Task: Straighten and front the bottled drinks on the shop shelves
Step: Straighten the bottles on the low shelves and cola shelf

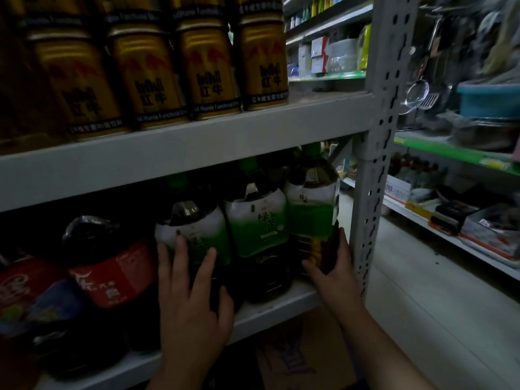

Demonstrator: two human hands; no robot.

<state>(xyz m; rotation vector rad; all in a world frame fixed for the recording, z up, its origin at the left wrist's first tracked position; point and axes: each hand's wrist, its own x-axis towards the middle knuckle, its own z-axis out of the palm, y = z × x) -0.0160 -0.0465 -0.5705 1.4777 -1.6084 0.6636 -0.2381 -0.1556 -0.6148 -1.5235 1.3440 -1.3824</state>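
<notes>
Three green-tea bottles are standing in a row at the right end of the lower shelf (270,308), just left of the grey post (374,164). All three are standing upright, long axis vertical, green caps pointing up under the upper shelf (180,147).

The left hand (191,305) is resting on the front of the left bottle (197,229). Its fingers are lying straight and spread up over the green-and-white label, with the thumb against the dark lower body on the right side. The grip is wide and is pressing, not wrapping.

The right hand (334,274) is holding the right bottle (312,204) low down, thumb on the front and fingers round the far right side next to the post. Here the grip is closing round the bottle.

The middle bottle (257,223) is sitting between them, touching or nearly touching both neighbours. No hand is on it, and its label print is facing straight out. The right bottle's print is showing only at the label's left edge, so it is facing somewhat left. The left bottle's print is partly hiding under the fingers.

A red-label bottle (112,266) is standing left of the left hand. Gold cans (208,68) are lining the upper shelf. A cardboard box (304,353) is sitting below the lower shelf
</notes>
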